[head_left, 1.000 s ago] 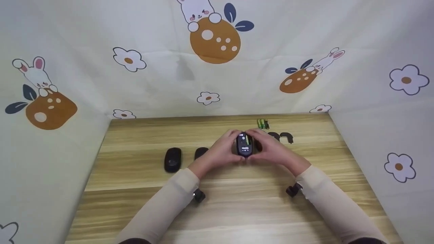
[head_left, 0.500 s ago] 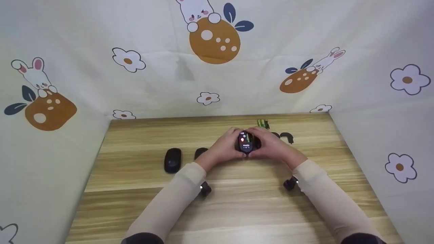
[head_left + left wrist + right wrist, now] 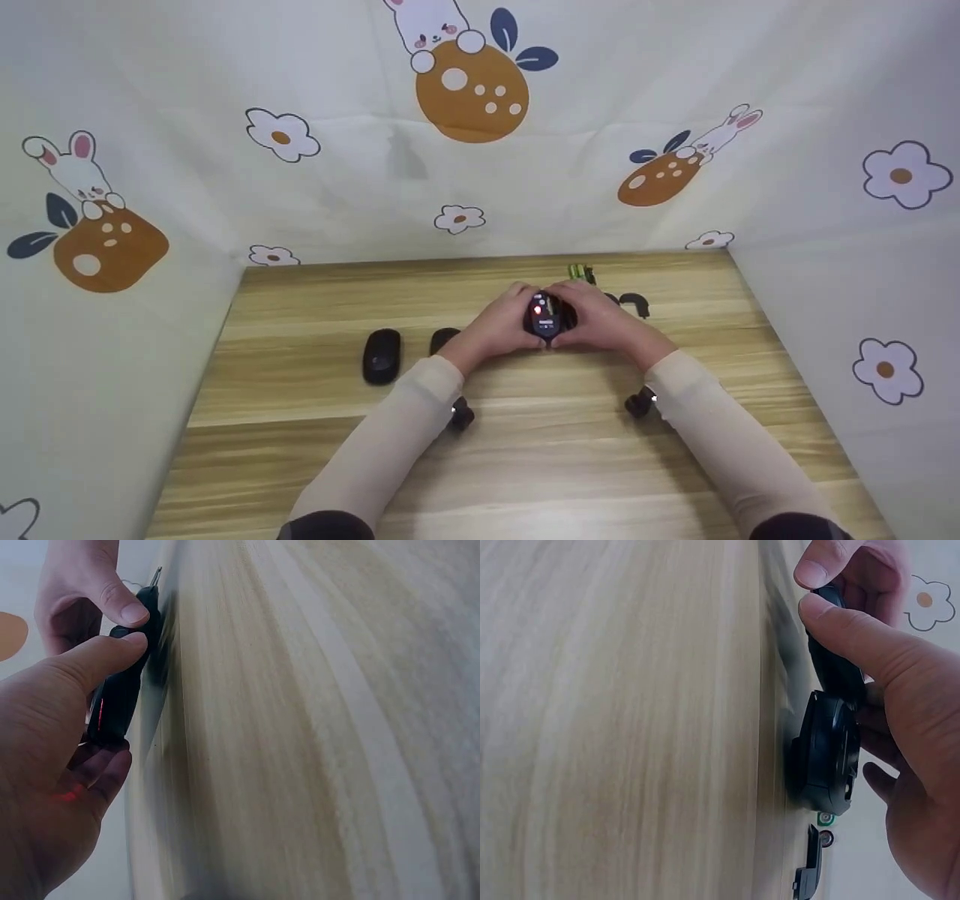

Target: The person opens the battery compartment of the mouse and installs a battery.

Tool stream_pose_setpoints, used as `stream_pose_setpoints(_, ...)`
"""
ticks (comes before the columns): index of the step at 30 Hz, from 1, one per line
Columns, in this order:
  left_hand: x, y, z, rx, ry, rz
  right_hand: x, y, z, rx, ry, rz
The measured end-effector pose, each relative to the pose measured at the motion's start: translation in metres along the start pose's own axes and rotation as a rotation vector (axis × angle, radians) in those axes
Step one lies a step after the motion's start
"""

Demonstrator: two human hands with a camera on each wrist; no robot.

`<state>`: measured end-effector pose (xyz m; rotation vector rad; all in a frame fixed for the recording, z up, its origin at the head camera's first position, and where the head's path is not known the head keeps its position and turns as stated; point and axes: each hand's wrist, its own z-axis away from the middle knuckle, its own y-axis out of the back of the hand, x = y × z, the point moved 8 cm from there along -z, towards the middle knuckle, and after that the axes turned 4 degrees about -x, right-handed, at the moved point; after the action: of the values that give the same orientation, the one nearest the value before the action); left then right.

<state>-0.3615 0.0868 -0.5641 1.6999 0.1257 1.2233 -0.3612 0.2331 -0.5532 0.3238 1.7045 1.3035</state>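
A black computer mouse [image 3: 545, 319] is held bottom up between both hands, with a red light glowing on its underside and a greenish battery partly showing in its open compartment. My left hand [image 3: 499, 322] grips its left side, thumb at the near end. On the opposite side my right hand [image 3: 600, 322] grips it, the two thumbs close together. The left wrist view shows the held mouse [image 3: 120, 701] edge-on, red light falling on the left fingers [image 3: 111, 778]. Beside it in the right wrist view, another black mouse [image 3: 825, 754] lies on the table, partly hidden by the right hand in the head view.
Two black mice stand at the left, one in full view [image 3: 382, 357], the other [image 3: 444, 339] partly behind the left wrist. Green batteries [image 3: 579, 273] lie at the back. Black curved covers [image 3: 635, 303] sit right of the hands. Printed cloth [image 3: 360, 187] walls the wooden table [image 3: 540, 465].
The red light on the mouse's underside has come on. Both hands and the mouse have shifted slightly right, and the mouse has tilted a little; the last half second shows hardly any movement.
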Motion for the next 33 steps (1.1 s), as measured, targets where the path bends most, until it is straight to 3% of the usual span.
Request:
stream_pose_setpoints(24, -0.0045, -0.0063, -0.0059, -0.036, 0.026, -0.046, 0.0000, -0.0023, -0.0019, 0.040, 0.089, 0.029)
stream_pose_setpoints(33, -0.0042, -0.0052, -0.0033, -0.049, 0.023, -0.024, 0.0045, -0.0007, 0.0043, 0.054, 0.047, -0.037)
